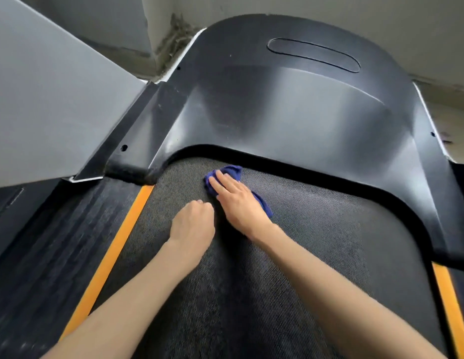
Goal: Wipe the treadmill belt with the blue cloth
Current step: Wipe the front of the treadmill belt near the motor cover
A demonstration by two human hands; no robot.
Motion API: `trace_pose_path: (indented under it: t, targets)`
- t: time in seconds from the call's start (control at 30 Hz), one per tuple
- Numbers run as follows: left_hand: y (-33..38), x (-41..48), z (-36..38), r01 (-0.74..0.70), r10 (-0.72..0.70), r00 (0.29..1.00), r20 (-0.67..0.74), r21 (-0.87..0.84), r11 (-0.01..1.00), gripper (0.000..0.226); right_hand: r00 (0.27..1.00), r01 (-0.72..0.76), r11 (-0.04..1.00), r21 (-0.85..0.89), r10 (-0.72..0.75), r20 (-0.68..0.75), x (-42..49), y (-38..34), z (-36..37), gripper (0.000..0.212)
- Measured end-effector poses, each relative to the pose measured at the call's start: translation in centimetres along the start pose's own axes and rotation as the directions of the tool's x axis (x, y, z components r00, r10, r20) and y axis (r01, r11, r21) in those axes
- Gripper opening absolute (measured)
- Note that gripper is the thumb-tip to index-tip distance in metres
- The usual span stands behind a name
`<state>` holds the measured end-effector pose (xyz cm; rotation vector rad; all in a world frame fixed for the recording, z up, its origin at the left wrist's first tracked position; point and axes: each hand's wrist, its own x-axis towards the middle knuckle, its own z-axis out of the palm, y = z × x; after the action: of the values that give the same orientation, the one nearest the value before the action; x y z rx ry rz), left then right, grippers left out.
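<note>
The blue cloth (232, 172) lies bunched on the dark textured treadmill belt (316, 242), close to the belt's front end under the motor cover. My right hand (237, 200) lies flat on the cloth with straight fingers and presses it onto the belt; cloth shows beyond the fingertips and beside the wrist. My left hand (193, 225) rests on the belt just left of the right hand, fingers curled into a loose fist with nothing in it.
The black plastic motor cover (290, 99) rises right ahead of the cloth. Orange stripes (114, 255) border the belt on both sides, with a black ribbed side rail (57, 242) at the left. A grey upright panel (44, 99) stands at the far left.
</note>
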<state>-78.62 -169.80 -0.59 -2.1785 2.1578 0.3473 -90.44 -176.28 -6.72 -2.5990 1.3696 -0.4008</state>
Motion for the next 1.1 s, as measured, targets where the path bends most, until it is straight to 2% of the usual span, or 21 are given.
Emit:
trace_pose_path:
  t: [0.07,0.13,0.2,0.27,0.3,0.33,0.37,0.43,0.5,0.53,0.6,0.67,0.73,0.77,0.83,0.87,0.9,0.93,1.0,1.07,1.1]
  targets:
    - [0.0,-0.3,-0.2,0.036,-0.036,0.999,0.001,-0.028,0.999,0.020,0.998,-0.024,0.998,-0.050,0.027,0.050,-2.3,2.7,-1.0,0.047]
    - [-0.5,-0.2,-0.2,0.072,-0.068,0.997,0.039,-0.114,0.991,0.018,0.937,-0.329,0.944,-0.015,0.325,-0.128,-7.0,7.3,-2.1,0.050]
    - [-1.1,0.2,0.1,0.092,-0.076,0.992,0.097,-0.178,0.980,0.022,0.708,-0.644,0.762,0.073,0.628,-0.323,-11.7,11.2,-3.9,0.055]
    - [-1.5,0.7,0.2,0.081,-0.053,0.986,0.159,-0.175,0.981,0.033,0.484,-0.812,0.569,0.126,0.780,-0.397,-12.9,12.7,-4.6,0.057]
    - [-1.5,0.7,0.2,0.080,-0.051,0.984,0.170,-0.166,0.983,0.036,0.407,-0.850,0.502,0.160,0.818,-0.407,-12.0,12.4,-4.3,0.055]
    - [-1.4,0.7,0.3,0.086,-0.057,0.984,0.171,-0.170,0.982,0.035,0.378,-0.847,0.491,0.203,0.825,-0.421,-10.7,11.6,-3.7,0.051]
    - [-1.1,0.4,0.3,0.100,-0.068,0.984,0.168,-0.192,0.976,0.034,0.415,-0.804,0.547,0.232,0.796,-0.440,-9.1,10.3,-3.3,0.045]
    - [-0.5,0.2,0.2,0.126,-0.096,0.986,0.140,-0.227,0.966,0.025,0.625,-0.665,0.721,0.193,0.679,-0.385,-5.4,6.5,-1.8,0.041]
    - [-0.2,0.1,0.0,0.118,-0.100,0.989,0.106,-0.177,0.977,0.020,0.856,-0.481,0.874,0.072,0.486,-0.175,-2.2,1.1,-0.1,0.055]
    - [-0.3,0.0,0.0,0.105,-0.092,0.991,0.101,-0.135,0.985,0.021,0.925,-0.370,0.928,0.050,0.373,-0.071,-1.4,-1.2,0.5,0.063]
    - [-1.2,0.4,0.3,0.079,-0.068,0.991,0.118,-0.085,0.993,0.028,0.980,-0.183,0.983,0.025,0.181,0.088,-1.0,-2.7,0.4,0.063]
    - [-2.5,0.7,0.9,0.057,-0.037,0.987,0.158,-0.120,0.991,0.038,0.992,-0.083,0.997,-0.010,0.083,0.092,-3.3,0.4,-0.9,0.061]
    - [-3.1,1.0,1.4,0.054,-0.016,0.982,0.188,-0.199,0.979,0.047,0.958,-0.270,0.962,-0.040,0.264,-0.108,-7.3,5.2,-2.5,0.056]
    - [-3.2,1.2,1.6,0.043,0.002,0.979,0.202,-0.216,0.975,0.051,0.874,-0.453,0.891,-0.027,0.437,-0.211,-9.2,7.5,-3.5,0.056]
    - [-3.1,1.3,2.0,0.010,0.037,0.978,0.204,-0.223,0.975,0.056,0.590,-0.774,0.628,0.082,0.762,-0.266,-10.8,9.7,-4.7,0.061]
    - [-3.1,1.3,2.3,0.004,0.044,0.977,0.207,-0.226,0.974,0.057,0.442,-0.859,0.488,0.155,0.859,-0.259,-9.9,9.3,-4.6,0.062]
    - [-3.1,1.3,2.6,-0.001,0.052,0.975,0.214,-0.233,0.973,0.059,0.378,-0.878,0.436,0.198,0.885,-0.273,-8.4,8.0,-4.1,0.064]
    - [-3.2,1.3,2.8,-0.003,0.058,0.974,0.220,-0.241,0.970,0.060,0.427,-0.837,0.497,0.230,0.855,-0.294,-6.6,6.2,-3.2,0.063]
    - [-3.3,1.2,2.9,0.012,0.048,0.974,0.220,-0.264,0.965,0.063,0.689,-0.641,0.746,0.182,0.663,-0.291,-3.6,1.4,-0.5,0.051]
    - [-3.4,1.1,2.9,0.042,0.020,0.978,0.210,-0.291,0.956,0.065,0.923,-0.360,0.931,0.058,0.365,-0.125,-2.4,-2.8,1.3,0.052]
    - [-3.4,1.0,2.9,0.059,0.006,0.978,0.211,-0.299,0.952,0.065,0.966,-0.252,0.966,0.054,0.254,-0.040,-2.6,-3.2,1.2,0.053]
